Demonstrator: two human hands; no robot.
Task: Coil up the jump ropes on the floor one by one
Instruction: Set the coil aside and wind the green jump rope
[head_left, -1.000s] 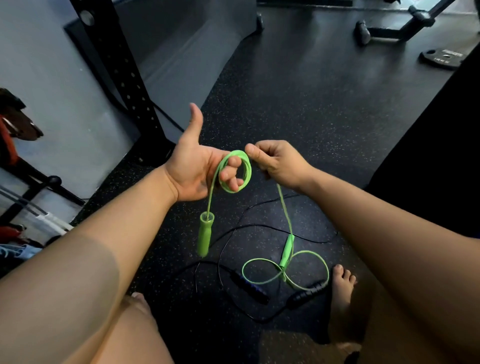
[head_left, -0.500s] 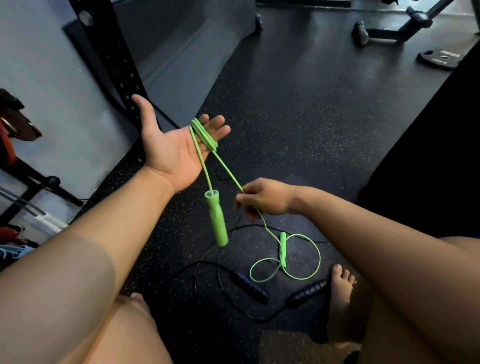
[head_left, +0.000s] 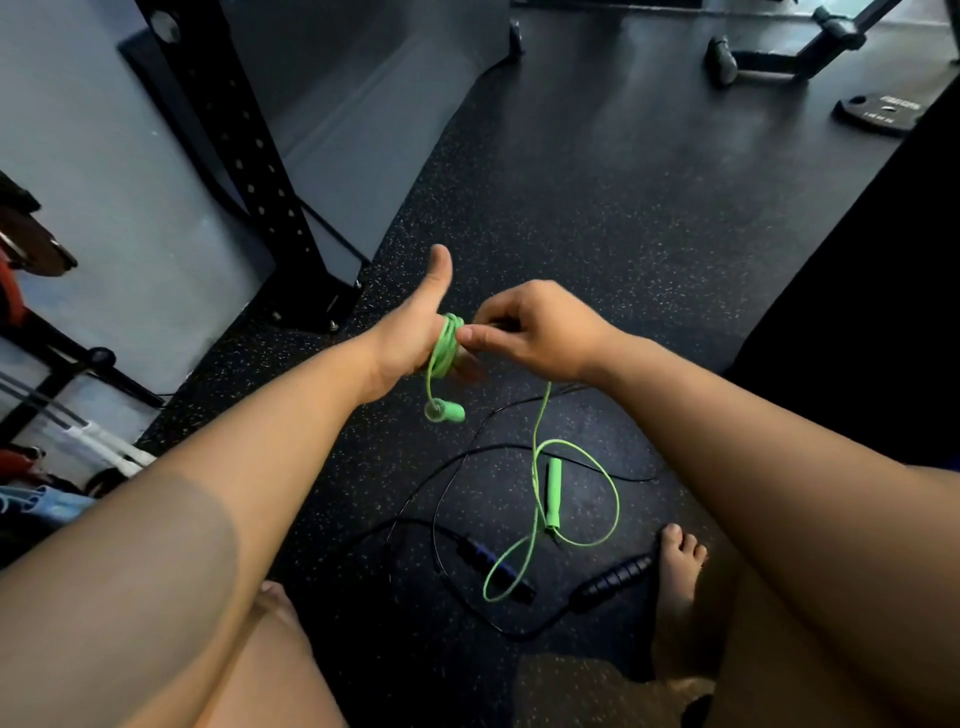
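The left hand (head_left: 410, 343), thumb up at 12 o'clock, held the green jump rope (head_left: 445, 343) coiled round its fingers, and the right hand (head_left: 540, 332) pinched the cord beside it. The loose handle (head_left: 552, 491) lay on the floor (head_left: 597, 234) toward 5 o'clock, lengthwise 12 to 6. Lettering on the weight plate (head_left: 883, 111) was unreadable.

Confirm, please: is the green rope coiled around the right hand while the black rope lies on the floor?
Not quite: the head view shows the green rope coiled around the left hand, with the right hand pinching it; the black rope does lie on the floor.
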